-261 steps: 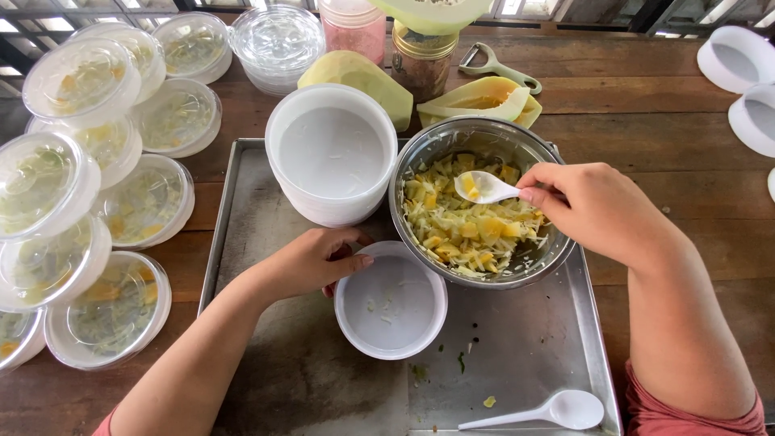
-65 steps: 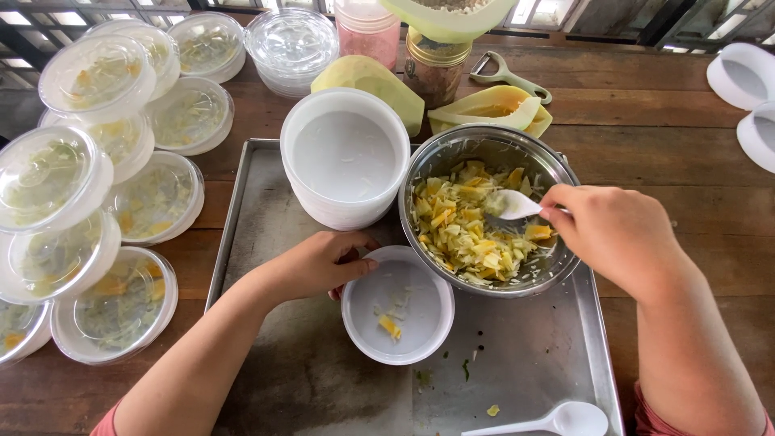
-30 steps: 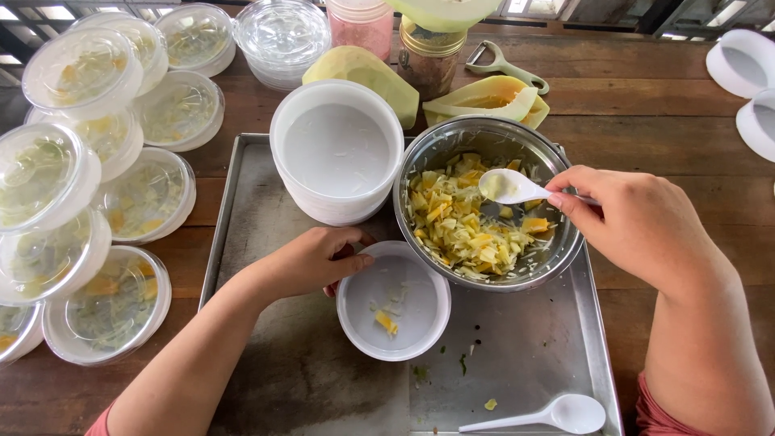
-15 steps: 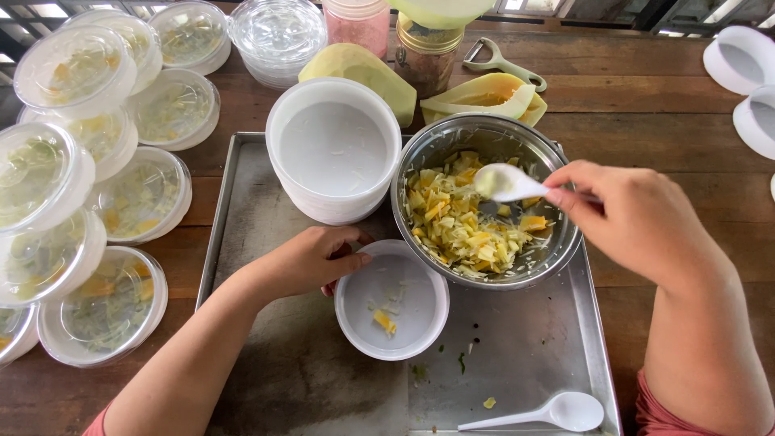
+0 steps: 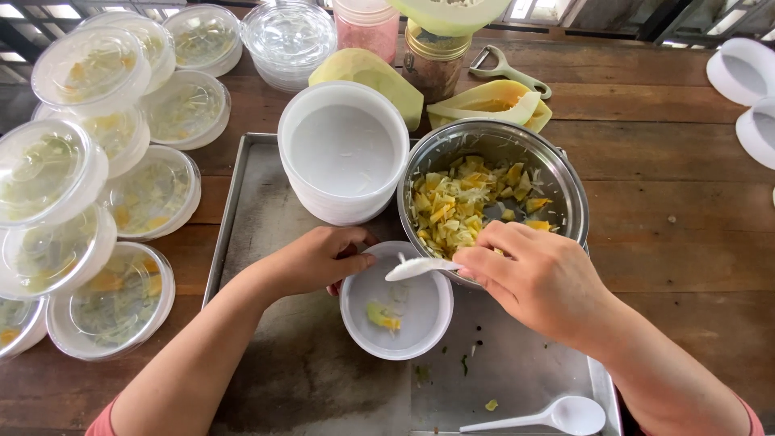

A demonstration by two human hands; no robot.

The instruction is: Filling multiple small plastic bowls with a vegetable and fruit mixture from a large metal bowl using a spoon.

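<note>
Small white bowl (image 5: 397, 311) steadied by left hand (image 5: 316, 258); right hand (image 5: 539, 281) pinches spoon (image 5: 420, 267), handle hidden.

lidded bowls (image 5: 24, 323) cut off at left edge, white bowls (image 5: 747, 89) cropped at right

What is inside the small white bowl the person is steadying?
The small white bowl holds one little clump of yellow-green chopped fruit and some smears. The right hand holds a white spoon over its rim, and the left hand covers the near-left edge.
</note>
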